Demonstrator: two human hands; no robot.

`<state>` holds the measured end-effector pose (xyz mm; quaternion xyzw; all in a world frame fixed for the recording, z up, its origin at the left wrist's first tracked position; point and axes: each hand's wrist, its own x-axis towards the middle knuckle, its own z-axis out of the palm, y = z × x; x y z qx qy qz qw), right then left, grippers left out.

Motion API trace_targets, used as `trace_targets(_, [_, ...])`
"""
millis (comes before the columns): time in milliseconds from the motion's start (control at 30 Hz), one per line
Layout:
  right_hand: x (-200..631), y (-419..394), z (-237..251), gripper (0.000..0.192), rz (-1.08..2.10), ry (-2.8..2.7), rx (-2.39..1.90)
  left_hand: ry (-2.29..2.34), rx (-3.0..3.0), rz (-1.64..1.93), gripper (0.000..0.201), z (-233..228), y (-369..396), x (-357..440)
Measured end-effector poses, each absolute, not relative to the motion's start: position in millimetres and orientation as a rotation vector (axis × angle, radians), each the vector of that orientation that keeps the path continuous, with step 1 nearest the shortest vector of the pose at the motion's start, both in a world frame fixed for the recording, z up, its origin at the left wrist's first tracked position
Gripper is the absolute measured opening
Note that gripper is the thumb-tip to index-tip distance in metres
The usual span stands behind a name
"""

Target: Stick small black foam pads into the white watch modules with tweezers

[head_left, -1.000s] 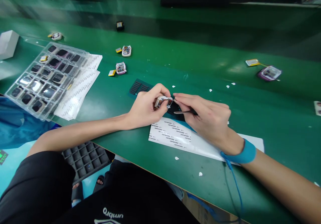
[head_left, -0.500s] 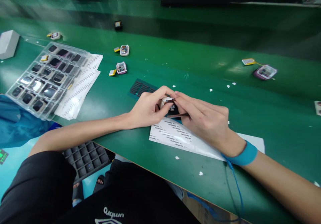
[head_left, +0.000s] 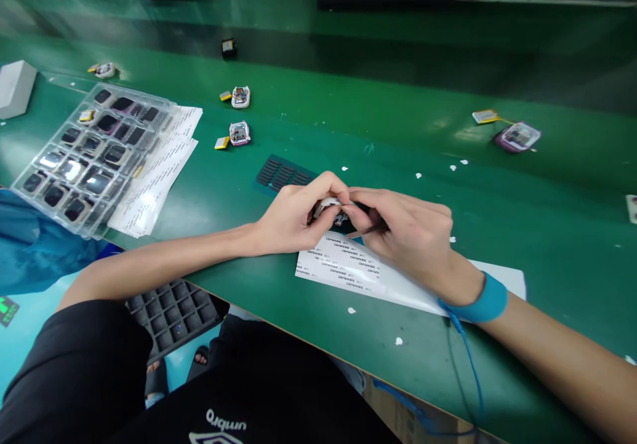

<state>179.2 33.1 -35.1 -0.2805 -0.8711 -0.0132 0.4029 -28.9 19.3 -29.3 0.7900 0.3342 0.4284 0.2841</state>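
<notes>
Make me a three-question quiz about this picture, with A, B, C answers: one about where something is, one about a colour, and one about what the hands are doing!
1. Where is the clear tray of little screens?
A. Far left on the table
B. Under the right arm
C. On the person's lap

2. What colour is the wristband?
A. Red
B. Blue
C. Yellow

3. What are the left hand and right hand doing?
A. Lying flat and apart
B. Holding the tray
C. Pinching one small white gadget together

Answers:
1 A, the tray lies at the left on the green table, partly on white sheets.
2 B, the band on the right wrist is blue, with a blue cord hanging from it.
3 C, both hands' fingers meet around the gadget above the printed sheet.
</notes>
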Motion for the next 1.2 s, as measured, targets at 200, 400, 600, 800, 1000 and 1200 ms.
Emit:
trace_targets(200, [180.6, 34.3, -32.8, 0.003, 0.191, -2.185, -0.749, 0.854, 2.171, 1.153, 0.016, -30.1, 16.5, -29.6])
trace_targets(400, [181.7, 34.8, -32.3, 0.005, 0.329, -2.142, -0.743, 0.863, 2.187, 1.135, 0.016, -32.8, 14.9, -28.7])
trace_targets(600, [184.1, 34.8, -32.6, 0.023, 0.340, -2.139, -0.807, 0.905, 2.041, 1.150, 0.008, -32.5, 15.2, -27.5])
trace_targets(800, [182.6, 35.1, -29.6, 0.017, 0.283, -2.163, -0.771, 0.915, 2.025, 1.137, 0.006, -31.0, 17.9, -27.6])
trace_targets(1000, [180.2, 34.7, -30.6, 0.002, 0.410, -2.154, -0.757, 0.874, 2.052, 1.121, 0.013, -29.8, 15.8, -28.8])
trace_targets(1200, [184.4, 36.8, -34.3, 0.006, 0.558, -2.119, -0.749, 0.827, 2.041, 1.121, 0.012, -28.0, 15.0, -28.5])
